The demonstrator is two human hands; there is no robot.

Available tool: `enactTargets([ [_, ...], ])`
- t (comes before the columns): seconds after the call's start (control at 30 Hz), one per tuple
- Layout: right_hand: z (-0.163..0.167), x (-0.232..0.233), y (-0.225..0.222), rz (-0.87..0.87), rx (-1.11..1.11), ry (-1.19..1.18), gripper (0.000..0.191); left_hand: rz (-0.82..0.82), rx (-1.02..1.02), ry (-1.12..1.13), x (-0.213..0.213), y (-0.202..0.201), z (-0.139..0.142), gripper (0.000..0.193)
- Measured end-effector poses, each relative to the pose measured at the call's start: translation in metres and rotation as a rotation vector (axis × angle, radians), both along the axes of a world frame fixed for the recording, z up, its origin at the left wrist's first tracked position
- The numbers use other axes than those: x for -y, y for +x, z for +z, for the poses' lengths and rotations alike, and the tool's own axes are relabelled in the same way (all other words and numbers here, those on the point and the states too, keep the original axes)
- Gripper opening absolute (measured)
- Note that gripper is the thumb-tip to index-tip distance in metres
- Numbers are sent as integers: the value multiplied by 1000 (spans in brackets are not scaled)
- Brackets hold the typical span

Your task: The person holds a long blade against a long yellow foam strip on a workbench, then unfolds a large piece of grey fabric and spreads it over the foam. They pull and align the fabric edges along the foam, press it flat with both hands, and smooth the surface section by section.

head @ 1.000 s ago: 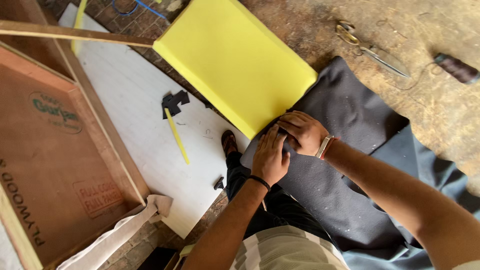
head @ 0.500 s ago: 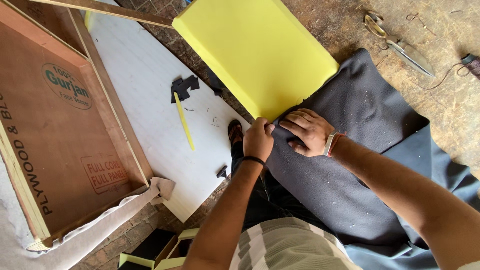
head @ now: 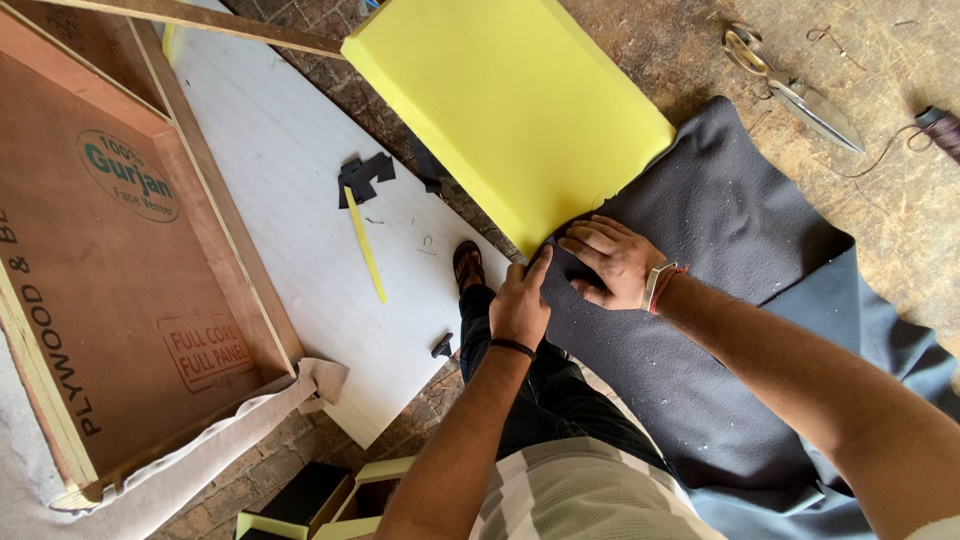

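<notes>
Pulling dark grey fabric (head: 720,300) up around the near corner of the yellow foam slab (head: 510,100). Left hand (head: 520,305) pinching the fabric edge right at the foam's corner, fingers closed on the cloth; right hand (head: 615,262) spread flat, palm down, pressing the fabric just beside that corner. Hands close together, nearly touching.

Best done, by the look of it, by keeping the flat hand firm so the cloth stays taut, drawing the pinched edge snug against the foam's side, smoothing out creases before folding the corner.

Counted: one foam slab, lying partly on the fabric; one fabric sheet, spread on the floor; one pair of scissors (head: 790,85) well apart at upper right; one plywood-backed wooden frame (head: 120,260) at left; one thin yellow strip (head: 366,245) on the white board (head: 290,170); a few dark fabric scraps (head: 362,175) beside it.
</notes>
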State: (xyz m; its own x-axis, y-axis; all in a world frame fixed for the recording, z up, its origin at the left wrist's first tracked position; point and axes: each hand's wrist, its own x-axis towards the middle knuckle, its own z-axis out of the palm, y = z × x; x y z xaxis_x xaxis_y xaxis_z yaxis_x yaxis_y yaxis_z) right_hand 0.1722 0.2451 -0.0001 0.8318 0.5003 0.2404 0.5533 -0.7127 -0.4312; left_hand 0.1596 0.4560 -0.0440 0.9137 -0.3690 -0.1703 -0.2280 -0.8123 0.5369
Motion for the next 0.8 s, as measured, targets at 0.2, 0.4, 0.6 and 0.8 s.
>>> enactTargets([
  [0.2,-10,1,1,-28,-68,-31,55,-5,-84,-1,-9,4,-5,62],
  [0.4,-14,5,5,-45,-73,-30,47,166,-229,-271,-15,10,-6,43],
  [0.6,-16,7,4,-13,-64,2,46,234,-568,-321,-20,15,-4,39],
  [0.8,-13,5,4,-4,-64,-51,48,96,-354,-219,-21,4,-6,48],
])
